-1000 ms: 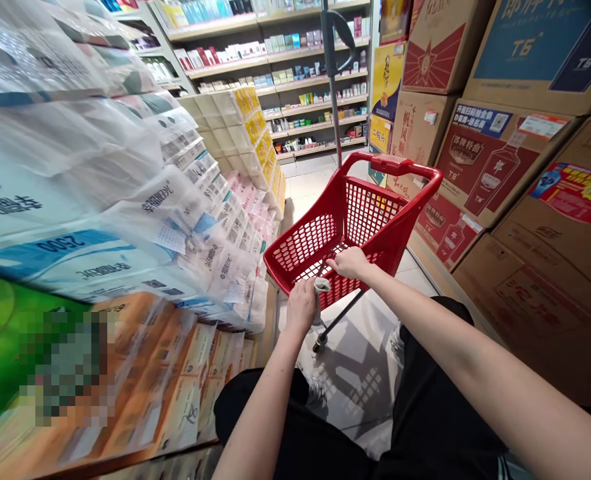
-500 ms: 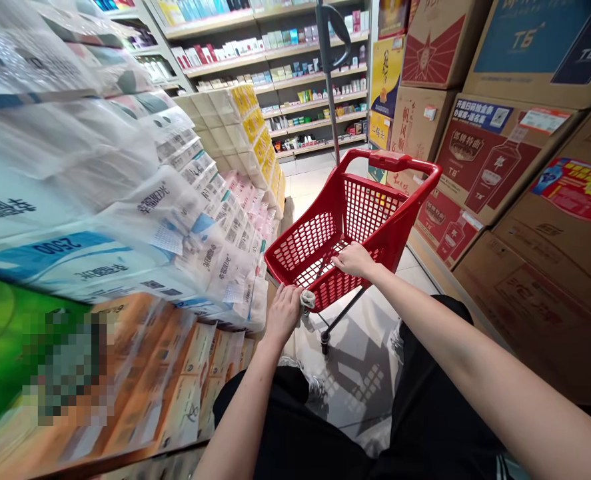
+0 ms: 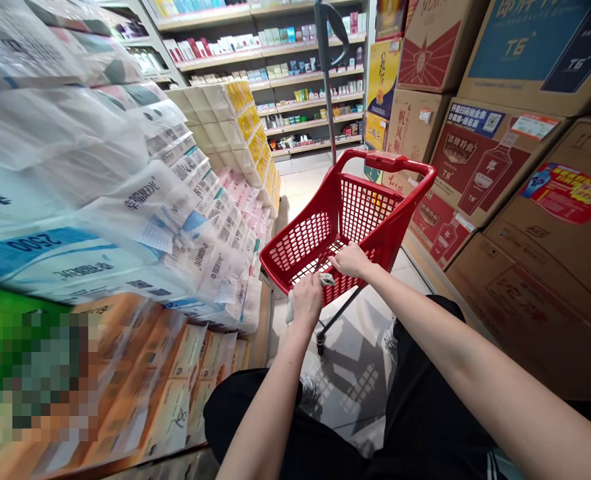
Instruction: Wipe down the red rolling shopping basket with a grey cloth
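Note:
A red plastic shopping cart (image 3: 416, 190) with lattice walls stands in front of me, its basket showing nothing inside. My left hand (image 3: 307, 297) is closed around a crumpled pale cloth (image 3: 327, 280), pressed over the near rim of the basket. Part of the cloth also sticks out on the left side of that hand. My right hand (image 3: 351, 261) is closed on the same rim, further right, with its fingertips hidden inside the basket. A grey pole with a looped handle (image 3: 332, 33) rises behind the cart.
Stacked tissue packs (image 3: 140, 207) line the left side, with orange packs (image 3: 125, 373) nearer to me. Cardboard cartons (image 3: 505, 160) are piled on the right. Shelves of small boxed goods (image 3: 305, 93) stand at the back. Pale floor tiles (image 3: 300, 170) run between the stacks.
My left hand has slid right along the cart's near rim with the cloth, closer to my right hand. My right hand stays at its spot on the rim. The view has shifted slightly.

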{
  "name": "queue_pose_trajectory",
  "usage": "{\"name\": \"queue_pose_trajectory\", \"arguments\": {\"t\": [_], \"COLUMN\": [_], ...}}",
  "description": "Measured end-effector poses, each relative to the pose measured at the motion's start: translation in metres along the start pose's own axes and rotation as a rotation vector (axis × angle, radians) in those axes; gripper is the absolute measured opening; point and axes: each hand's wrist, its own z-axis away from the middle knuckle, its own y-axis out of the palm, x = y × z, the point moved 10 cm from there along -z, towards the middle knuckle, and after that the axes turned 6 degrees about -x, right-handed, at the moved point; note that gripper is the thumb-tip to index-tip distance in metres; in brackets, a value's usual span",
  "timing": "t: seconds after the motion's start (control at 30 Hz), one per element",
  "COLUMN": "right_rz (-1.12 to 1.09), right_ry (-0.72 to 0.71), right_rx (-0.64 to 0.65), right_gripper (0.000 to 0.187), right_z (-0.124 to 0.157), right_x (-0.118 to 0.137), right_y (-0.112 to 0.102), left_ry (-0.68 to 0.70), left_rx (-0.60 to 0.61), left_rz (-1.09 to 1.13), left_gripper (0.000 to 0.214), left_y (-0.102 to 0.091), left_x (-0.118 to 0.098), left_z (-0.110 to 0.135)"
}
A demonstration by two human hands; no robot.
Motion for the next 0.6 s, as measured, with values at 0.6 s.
{"name": "queue_pose_trajectory", "arguments": {"t": [0.6], "right_rz": [0.251], "right_ry": [0.118], "right_rx": [-0.260], "right_gripper": [0.055], "right_z": [0.018], "right_x": [-0.149], "right_y": [-0.077], "left_ry": [-0.037], "left_rx": [0.000], "left_rz": [0.061], "left_gripper": [0.024], "left_y": [0.004], "left_x": [0.096], "left_z": [0.009]}}
